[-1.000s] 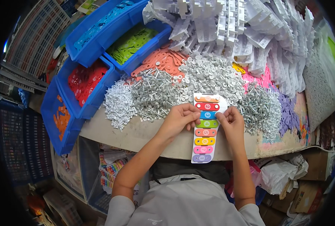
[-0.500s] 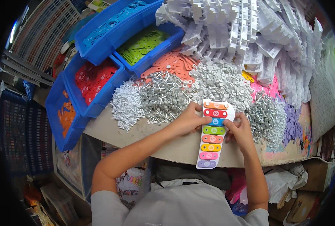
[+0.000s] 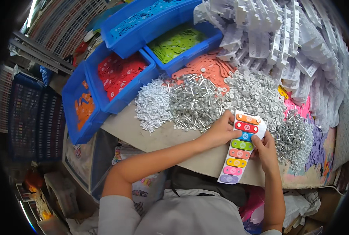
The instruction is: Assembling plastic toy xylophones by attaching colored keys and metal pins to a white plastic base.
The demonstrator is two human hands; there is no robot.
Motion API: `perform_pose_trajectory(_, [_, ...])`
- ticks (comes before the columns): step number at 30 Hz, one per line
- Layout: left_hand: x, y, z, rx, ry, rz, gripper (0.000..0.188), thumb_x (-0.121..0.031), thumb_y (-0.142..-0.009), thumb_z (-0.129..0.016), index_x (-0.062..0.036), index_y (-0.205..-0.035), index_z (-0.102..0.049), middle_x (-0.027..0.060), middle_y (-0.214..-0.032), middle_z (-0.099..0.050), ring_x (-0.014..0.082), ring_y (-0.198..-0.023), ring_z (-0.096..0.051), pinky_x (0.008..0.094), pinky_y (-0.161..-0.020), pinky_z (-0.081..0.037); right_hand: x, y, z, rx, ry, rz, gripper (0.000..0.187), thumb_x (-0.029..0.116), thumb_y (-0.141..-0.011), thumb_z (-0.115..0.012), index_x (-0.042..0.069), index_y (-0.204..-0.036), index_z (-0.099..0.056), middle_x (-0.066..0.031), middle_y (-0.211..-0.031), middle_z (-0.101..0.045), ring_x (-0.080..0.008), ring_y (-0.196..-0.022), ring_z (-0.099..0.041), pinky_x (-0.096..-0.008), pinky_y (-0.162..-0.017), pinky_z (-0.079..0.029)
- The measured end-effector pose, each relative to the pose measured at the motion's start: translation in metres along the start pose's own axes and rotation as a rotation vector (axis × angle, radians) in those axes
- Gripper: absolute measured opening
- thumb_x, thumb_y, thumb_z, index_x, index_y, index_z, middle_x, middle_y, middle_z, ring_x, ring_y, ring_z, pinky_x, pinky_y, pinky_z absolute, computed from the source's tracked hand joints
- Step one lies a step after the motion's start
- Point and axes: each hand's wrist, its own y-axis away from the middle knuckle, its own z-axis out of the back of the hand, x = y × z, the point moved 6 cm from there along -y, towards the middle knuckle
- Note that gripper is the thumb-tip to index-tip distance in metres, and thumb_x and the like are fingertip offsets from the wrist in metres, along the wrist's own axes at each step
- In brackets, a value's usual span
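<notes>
Worktable (image 3: 128, 130) below, right hand (image 3: 266, 147) partly hides the blue bar (image 3: 245, 136).

Left hand (image 3: 220, 132) and right hand (image 3: 266, 149) pinch white strip of coloured bars (image 3: 238, 153) over near edge of surface (image 3: 123, 129). Blue bins (image 3: 131, 96) along left edge; white mouldings (image 3: 257, 44) heaped toward far edge.
</notes>
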Motion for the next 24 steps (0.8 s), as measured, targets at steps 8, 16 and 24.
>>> perform_pose_trajectory(8, [0.006, 0.001, -0.003, -0.098, 0.035, -0.061, 0.041, -0.008, -0.088, -0.073, -0.0004, -0.112, -0.041, 0.0104, -0.082, -0.066, 0.0149, -0.074, -0.068, 0.0302, -0.062, -0.052, 0.003, 0.003, -0.004, -0.002, -0.001, 0.052, 0.032, 0.021, -0.099, -0.065, 0.002, -0.123, -0.056, -0.0028, -0.083, -0.07, -0.0073, -0.056, -0.064, -0.0212, -0.045, -0.049])
perform_pose_trajectory(16, [-0.002, 0.011, 0.0, -0.146, -0.094, -0.063, 0.047, -0.013, -0.092, -0.073, 0.002, -0.124, -0.042, 0.0123, -0.085, -0.071, 0.014, -0.076, -0.068, 0.03, -0.065, -0.053, -0.005, 0.001, 0.001, 0.016, 0.038, 0.082, 0.03, 0.025, -0.1, -0.064, 0.003, -0.118, -0.053, -0.0052, -0.08, -0.068, -0.01, -0.055, -0.064, -0.0225, -0.044, -0.049])
perform_pose_trajectory(24, [-0.064, 0.132, 0.084, -0.887, -0.865, -0.691, 0.009, -0.009, -0.088, -0.072, -0.0052, -0.097, -0.071, 0.0087, -0.077, -0.062, 0.0257, -0.07, -0.061, 0.0363, -0.063, -0.049, 0.005, 0.069, 0.076, -0.582, 0.504, 0.551, 0.015, 0.017, -0.1, -0.063, 0.002, -0.102, -0.058, -0.0045, -0.079, -0.063, -0.014, -0.068, -0.062, -0.0278, -0.06, -0.049])
